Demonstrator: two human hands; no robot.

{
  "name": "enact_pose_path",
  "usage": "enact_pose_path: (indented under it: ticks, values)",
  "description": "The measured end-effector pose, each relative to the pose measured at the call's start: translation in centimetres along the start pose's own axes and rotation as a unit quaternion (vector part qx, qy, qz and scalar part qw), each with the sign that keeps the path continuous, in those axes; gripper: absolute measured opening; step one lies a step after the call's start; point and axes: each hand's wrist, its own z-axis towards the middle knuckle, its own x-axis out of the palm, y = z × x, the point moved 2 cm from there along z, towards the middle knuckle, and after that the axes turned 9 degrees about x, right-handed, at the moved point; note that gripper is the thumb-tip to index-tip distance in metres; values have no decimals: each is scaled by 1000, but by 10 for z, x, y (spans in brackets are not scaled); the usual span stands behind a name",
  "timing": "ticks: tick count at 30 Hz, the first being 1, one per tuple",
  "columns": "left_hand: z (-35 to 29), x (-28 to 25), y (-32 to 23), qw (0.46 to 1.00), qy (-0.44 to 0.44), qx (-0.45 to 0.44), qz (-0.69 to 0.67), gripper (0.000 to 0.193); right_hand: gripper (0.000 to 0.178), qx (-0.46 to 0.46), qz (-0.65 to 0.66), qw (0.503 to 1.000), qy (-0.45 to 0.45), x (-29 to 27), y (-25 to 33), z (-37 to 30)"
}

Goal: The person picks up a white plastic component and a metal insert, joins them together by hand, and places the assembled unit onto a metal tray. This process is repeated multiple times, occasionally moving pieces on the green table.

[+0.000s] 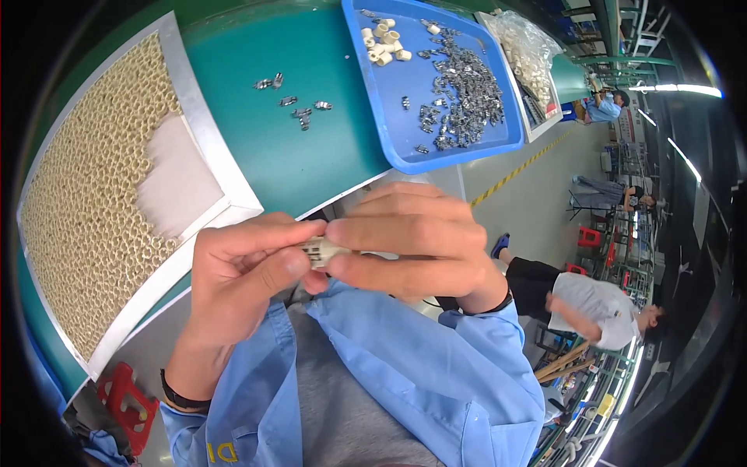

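In front of my chest, both hands hold one small cream-coloured cylinder point(317, 252) with dark markings on its side. My left hand point(237, 272) pinches its left end between thumb and fingers. The thumb and fingers of my right hand point(424, 245) close on its right end and cover much of it. Just beyond my right hand lies a blue plastic tray point(375, 105). It carries a heap of small dark metal clips point(471, 97) and a cluster of short cream cylinders point(383, 43). Several similar metal clips point(302, 118) lie loose on the green tabletop point(257, 148).
At the left, a pale-framed tray point(204, 117) holds densely packed cream rings or cylinders point(85, 202). Another box with a plastic bag point(529, 50) stands past the blue tray. A red stool point(128, 409) is at lower left. Several people are off to the right, one in white point(595, 307).
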Motion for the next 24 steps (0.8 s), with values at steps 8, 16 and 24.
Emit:
enact_pose_path:
  ticks: [8,16,24]
  values:
    - [8,-12,5,966,12,50,253,38,11,-7,-45,999,-12,-1,-15,-6]
    - [35,-1,-8,821,139,107,543,27,22,19,-83,996,9,-13,-25,-9]
    - [125,-12,5,875,36,58,479,24,37,181,-271,938,-117,-93,-87,-37]
